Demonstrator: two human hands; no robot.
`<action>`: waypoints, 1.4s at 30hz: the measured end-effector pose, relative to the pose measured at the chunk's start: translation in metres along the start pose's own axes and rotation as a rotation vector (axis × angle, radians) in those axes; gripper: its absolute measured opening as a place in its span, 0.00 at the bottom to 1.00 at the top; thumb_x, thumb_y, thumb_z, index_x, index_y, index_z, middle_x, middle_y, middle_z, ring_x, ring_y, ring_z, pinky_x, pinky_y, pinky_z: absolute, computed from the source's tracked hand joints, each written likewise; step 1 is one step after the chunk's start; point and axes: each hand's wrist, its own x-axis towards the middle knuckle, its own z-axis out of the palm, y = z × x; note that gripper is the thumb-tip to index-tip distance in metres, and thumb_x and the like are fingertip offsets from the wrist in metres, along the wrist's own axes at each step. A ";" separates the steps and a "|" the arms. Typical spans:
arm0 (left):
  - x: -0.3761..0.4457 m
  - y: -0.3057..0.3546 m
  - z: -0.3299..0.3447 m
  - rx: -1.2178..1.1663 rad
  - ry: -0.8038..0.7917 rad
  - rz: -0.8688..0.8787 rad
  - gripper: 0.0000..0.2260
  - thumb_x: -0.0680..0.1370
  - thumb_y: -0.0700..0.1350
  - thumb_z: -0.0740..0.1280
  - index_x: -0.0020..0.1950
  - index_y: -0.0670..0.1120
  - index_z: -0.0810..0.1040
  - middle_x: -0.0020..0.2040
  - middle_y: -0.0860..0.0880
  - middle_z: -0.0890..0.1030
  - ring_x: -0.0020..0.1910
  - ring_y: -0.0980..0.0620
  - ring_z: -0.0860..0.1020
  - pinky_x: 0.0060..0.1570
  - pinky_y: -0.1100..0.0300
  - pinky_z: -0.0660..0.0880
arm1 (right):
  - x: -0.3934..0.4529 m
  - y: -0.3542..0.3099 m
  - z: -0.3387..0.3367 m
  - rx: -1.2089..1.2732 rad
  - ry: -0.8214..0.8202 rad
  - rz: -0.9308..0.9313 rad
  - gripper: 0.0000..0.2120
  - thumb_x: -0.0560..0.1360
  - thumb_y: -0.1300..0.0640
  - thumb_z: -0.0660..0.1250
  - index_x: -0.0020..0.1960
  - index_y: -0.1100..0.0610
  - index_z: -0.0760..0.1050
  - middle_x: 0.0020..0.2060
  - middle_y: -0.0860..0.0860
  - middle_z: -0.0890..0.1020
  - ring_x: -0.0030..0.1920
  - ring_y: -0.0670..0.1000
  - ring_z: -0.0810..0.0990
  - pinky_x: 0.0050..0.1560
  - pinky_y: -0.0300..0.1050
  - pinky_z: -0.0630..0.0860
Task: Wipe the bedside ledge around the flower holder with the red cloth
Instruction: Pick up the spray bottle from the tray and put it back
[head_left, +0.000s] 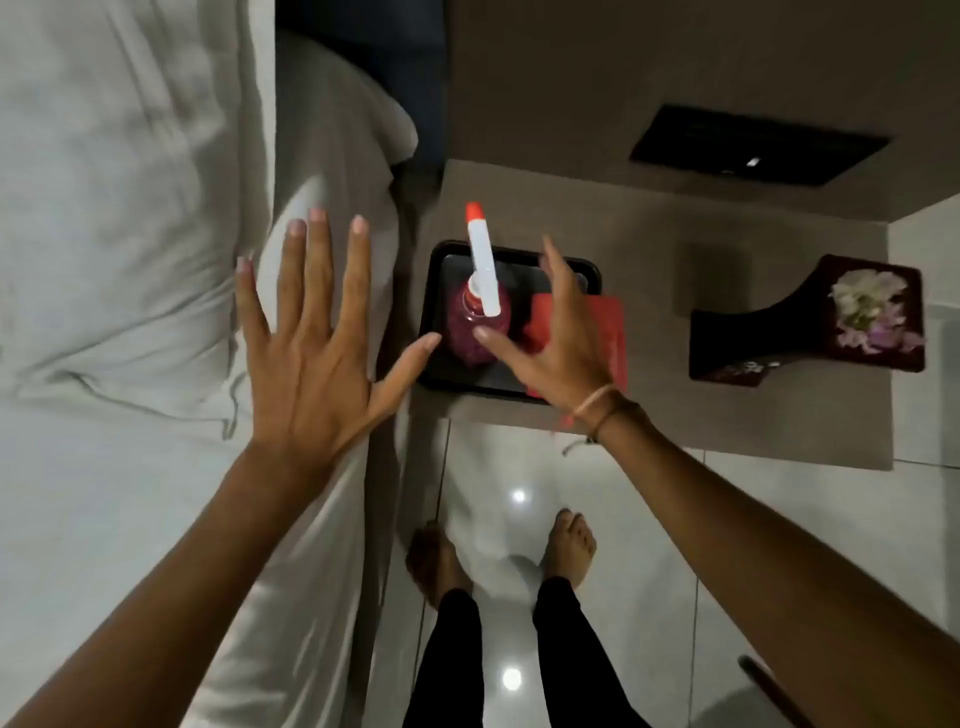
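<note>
The red cloth (608, 332) lies folded on the right side of a black tray (519, 254) on the grey bedside ledge (649, 415). My right hand (550, 332) hovers over the cloth and tray, fingers spread, holding nothing. My left hand (311, 332) is spread wide over the bed's edge, empty. The dark flower holder (769, 338) with white and purple flowers (867, 306) stands at the ledge's right end, apart from both hands.
A spray bottle (480, 317) with pink liquid and a white, orange-tipped nozzle stands in the tray next to the cloth. The white bed (130, 260) with pillows fills the left. My bare feet stand on glossy floor tiles (675, 519). A dark wall panel (753, 145) sits above the ledge.
</note>
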 end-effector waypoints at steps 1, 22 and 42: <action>-0.001 -0.003 -0.002 -0.016 0.008 -0.016 0.41 0.81 0.71 0.50 0.86 0.47 0.49 0.86 0.39 0.54 0.85 0.41 0.53 0.80 0.31 0.55 | 0.012 -0.006 0.010 0.054 0.046 -0.035 0.52 0.69 0.40 0.77 0.82 0.55 0.53 0.81 0.53 0.63 0.80 0.50 0.64 0.77 0.41 0.65; -0.034 0.101 0.053 -0.105 -0.014 0.348 0.35 0.84 0.65 0.52 0.86 0.47 0.54 0.84 0.37 0.59 0.83 0.39 0.61 0.79 0.32 0.59 | -0.159 0.056 -0.046 0.109 0.894 0.331 0.22 0.78 0.31 0.59 0.47 0.50 0.75 0.30 0.45 0.80 0.30 0.46 0.84 0.33 0.37 0.79; -0.050 0.064 0.052 -0.003 0.028 0.411 0.34 0.85 0.63 0.54 0.86 0.47 0.53 0.84 0.37 0.60 0.82 0.38 0.63 0.79 0.33 0.56 | -0.174 0.065 -0.057 -0.058 0.766 0.234 0.24 0.82 0.39 0.57 0.49 0.60 0.75 0.37 0.52 0.78 0.34 0.54 0.81 0.37 0.47 0.82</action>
